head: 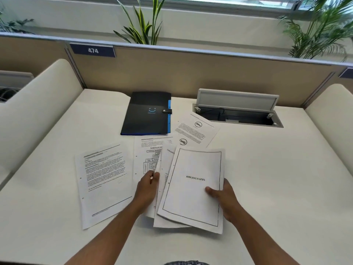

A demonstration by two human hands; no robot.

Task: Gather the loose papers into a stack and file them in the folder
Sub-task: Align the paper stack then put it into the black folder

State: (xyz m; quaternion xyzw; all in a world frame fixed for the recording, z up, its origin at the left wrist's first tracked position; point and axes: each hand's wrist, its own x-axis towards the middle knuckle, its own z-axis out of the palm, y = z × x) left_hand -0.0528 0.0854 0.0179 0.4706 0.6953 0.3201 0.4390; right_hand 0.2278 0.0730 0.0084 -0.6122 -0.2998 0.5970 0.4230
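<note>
This is an office, at one seat in a row of shared desks. A tan partition (200,73) runs along the far edge of the white tabletop (267,178), and a blue number plate (93,50) reading 474 is fixed at its top left. Rounded cream side dividers (38,104) close the seat off on the left and right. A hatch (236,109) set into the tabletop at the far right stands open, with cables inside. Printed pages (105,176) and a black folder (147,113) lie on the tabletop. Potted plants (143,23) stand behind the partition under a window (229,0).
</note>
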